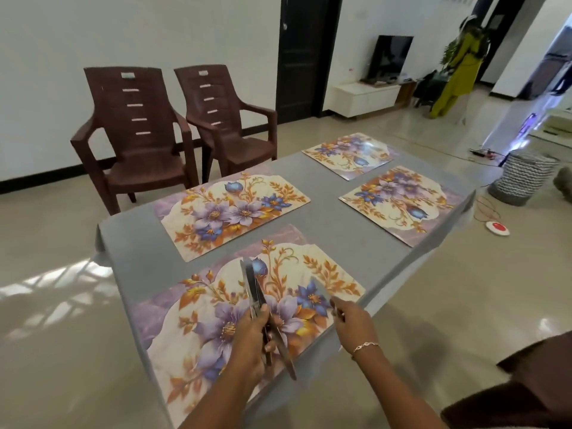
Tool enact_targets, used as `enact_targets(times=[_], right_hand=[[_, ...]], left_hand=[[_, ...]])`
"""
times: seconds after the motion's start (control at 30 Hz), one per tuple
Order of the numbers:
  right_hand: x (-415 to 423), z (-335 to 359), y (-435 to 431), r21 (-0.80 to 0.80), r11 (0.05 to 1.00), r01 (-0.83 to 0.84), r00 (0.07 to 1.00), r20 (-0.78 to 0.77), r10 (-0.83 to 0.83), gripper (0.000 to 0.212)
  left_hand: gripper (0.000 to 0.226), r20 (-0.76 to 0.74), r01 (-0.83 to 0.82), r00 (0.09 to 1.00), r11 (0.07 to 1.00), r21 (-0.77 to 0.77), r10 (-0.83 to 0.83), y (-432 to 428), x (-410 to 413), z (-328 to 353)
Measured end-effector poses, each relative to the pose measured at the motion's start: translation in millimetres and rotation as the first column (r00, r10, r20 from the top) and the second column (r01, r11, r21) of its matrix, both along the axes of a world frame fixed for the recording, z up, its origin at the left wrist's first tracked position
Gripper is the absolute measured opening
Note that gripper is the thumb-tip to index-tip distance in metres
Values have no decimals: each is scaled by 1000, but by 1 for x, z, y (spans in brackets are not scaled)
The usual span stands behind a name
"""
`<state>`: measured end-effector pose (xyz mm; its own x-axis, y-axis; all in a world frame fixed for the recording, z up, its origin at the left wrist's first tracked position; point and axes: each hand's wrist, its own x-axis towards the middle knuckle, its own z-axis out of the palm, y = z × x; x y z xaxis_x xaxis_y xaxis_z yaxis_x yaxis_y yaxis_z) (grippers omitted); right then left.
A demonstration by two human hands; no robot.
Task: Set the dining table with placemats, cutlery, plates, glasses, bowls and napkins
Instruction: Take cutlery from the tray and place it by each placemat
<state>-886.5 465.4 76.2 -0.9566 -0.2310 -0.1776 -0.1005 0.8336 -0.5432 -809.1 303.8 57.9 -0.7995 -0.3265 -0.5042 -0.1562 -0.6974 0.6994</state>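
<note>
Left hand (pixel 250 335): nearest to me, fingers curled round a bundle of cutlery (pixel 254 289), blades pointing away, over the near placemat (pixel 201 323). I judge this is the stock that the other hand draws from.
Right hand (pixel 353 323): pinches what I take for a single knife (pixel 322 291), blurred, by the near placemat's right edge. That is likely where the piece is to lie.
Cutlery: all of it is in my hands, and none lies on the table (pixel 325 218) yet.
Placemats: four flowered ones lie flat and apart, one per seat. Beyond the near one are the left placemat (pixel 232 212), the right placemat (pixel 399 202) and the far placemat (pixel 346 154).
Progress: mats are laid and cutlery is just starting. I see no plates, glasses, bowls or napkins.
Chairs (pixel 173 125): two brown ones stand by the wall, clear of the table.
</note>
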Motion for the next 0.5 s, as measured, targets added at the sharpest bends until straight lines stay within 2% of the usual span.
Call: enact_targets(times=[0.1, 0.2, 0.37, 0.5], right_hand=[[-37, -15, 2, 32, 999, -27, 1000, -7, 27, 41], [-73, -27, -6, 94, 991, -99, 995, -16, 100, 41], [-105, -48, -25, 142, 966, -215, 976, -2, 218, 47], [-114, -59, -32, 120, 952, -281, 958, -22, 286, 46]], left_hand=[[14, 9, 35, 999, 996, -84, -35, -2, -15, -3], [20, 48, 10, 999, 989, -144, -3, -1, -28, -2], [24, 70, -122, 989, 984, -131, 132, 1, -45, 1], [24, 105, -195, 971, 968, -161, 213, 1, -55, 1]])
